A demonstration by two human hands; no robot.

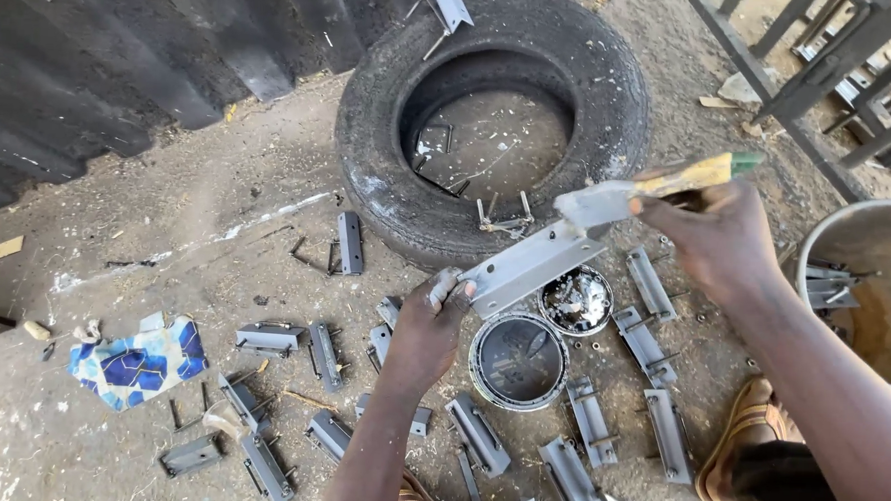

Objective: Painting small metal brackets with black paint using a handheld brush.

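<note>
Grey metal bracket in the left hand – flat, matt, freshly coated in dull silver paint. The brush in the right hand shows a worn wooden handle, bristles clogged grey. Paint tin below: metal, smeared, faintly shiny inside. Tyre behind – black rubber, dusty and rough. More painted metal brackets lie on gritty, sandy ground. Corrugated sheet at the back looks dark and matt.
</note>
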